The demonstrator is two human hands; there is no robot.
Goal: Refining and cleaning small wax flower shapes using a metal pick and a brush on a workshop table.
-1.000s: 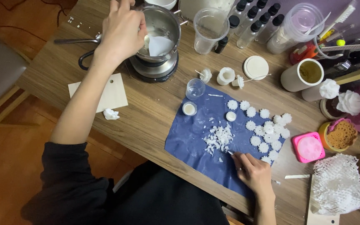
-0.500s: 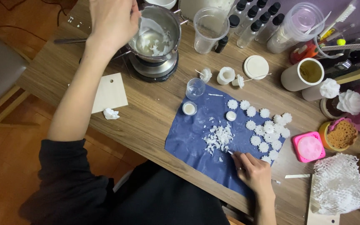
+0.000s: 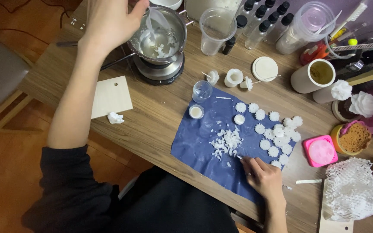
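Steel pot on its small burner sits just below my left hand, whose fingers pinch a pale spatula dipping into the melt. My right hand rests far off on the blue mat, fingertips pinching something thin beside the white flakes.

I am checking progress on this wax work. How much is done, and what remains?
Done: many small white wax flowers lie finished on the blue mat. In hand: the left hand tips a small cup over the steel melting pot, where white pieces sit in liquid; the right hand rests at the mat's edge. Left: a pile of white wax flakes remains on the mat, apparently unmelted.
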